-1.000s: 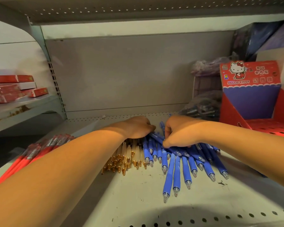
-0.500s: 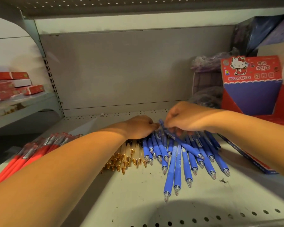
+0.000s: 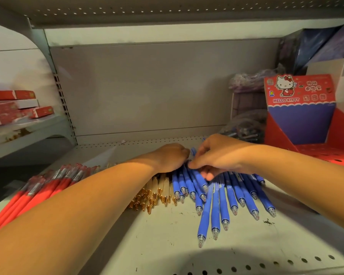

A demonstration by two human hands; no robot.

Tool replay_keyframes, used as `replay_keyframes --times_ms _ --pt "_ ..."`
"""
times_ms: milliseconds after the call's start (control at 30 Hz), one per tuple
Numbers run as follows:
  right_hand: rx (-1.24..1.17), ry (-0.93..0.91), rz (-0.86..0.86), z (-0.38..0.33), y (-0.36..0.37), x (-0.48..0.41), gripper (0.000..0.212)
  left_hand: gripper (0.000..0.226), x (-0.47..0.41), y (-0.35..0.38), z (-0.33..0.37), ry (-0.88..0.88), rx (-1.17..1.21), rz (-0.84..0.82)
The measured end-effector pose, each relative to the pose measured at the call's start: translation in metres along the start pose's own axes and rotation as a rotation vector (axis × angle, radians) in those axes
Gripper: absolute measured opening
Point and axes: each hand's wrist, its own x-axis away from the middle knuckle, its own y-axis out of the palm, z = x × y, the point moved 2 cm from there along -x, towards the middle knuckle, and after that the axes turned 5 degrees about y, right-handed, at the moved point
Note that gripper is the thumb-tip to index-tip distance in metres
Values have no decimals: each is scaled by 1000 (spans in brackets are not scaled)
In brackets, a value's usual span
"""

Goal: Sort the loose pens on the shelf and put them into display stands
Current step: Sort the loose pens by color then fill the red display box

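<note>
1. Shelf [image 3: 167, 245]: pale metal, with a row of holes along the front edge. I log every entry below on it unless noted.
2. Stand [image 3: 300, 120]: red and blue card with a cat-print header. It sits at the shelf's right end toward the back, its holed red tray facing the front.
3. Blue pens [image 3: 216, 205]: a fanned heap right of centre, overlapping, with the tips toward the front edge.
4. Red pens [image 3: 38, 191]: a bundle near the left edge, lying aslant and partly behind the left forearm.
5. Gold pens [image 3: 155, 195]: pale barrels with gold tips, between the red and the blue and touching the blue.
6. Red boxes [image 3: 12, 108]: stacked on the neighbouring shelf at far left, well apart.
7. Right hand [image 3: 216, 157]: over the back ends of the blue pens, thumb and curled fingers pinching some of them.
8. Left hand [image 3: 171, 157]: resting on the back ends of the gold and blue pens, just beside the right hand. The fingers are hidden behind the knuckles, so I cannot tell their grip.
</note>
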Motion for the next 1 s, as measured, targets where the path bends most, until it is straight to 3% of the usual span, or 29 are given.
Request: replay_keyframes --times_ms 167,333,500,733,867,1000 --pt "-65 -21 6 1 -4 -6 18 38 4 -1 4 40 128 -27" --pt "267 -19 181 6 -29 -28 20 49 1 5 6 -9 104 -47" --pt "466 26 223 1 -20 -62 21 67 1 11 9 -41 -47 -99" --pt "708 82 257 -2 0 -84 20 54 0 11 6 -73 -122 -81" --pt "571 94 290 -1 -5 -81 20 48 1 11 6 -47 -128 -22" --pt "111 71 334 0 -22 -69 12 47 0 9 7 -20 -110 -9"
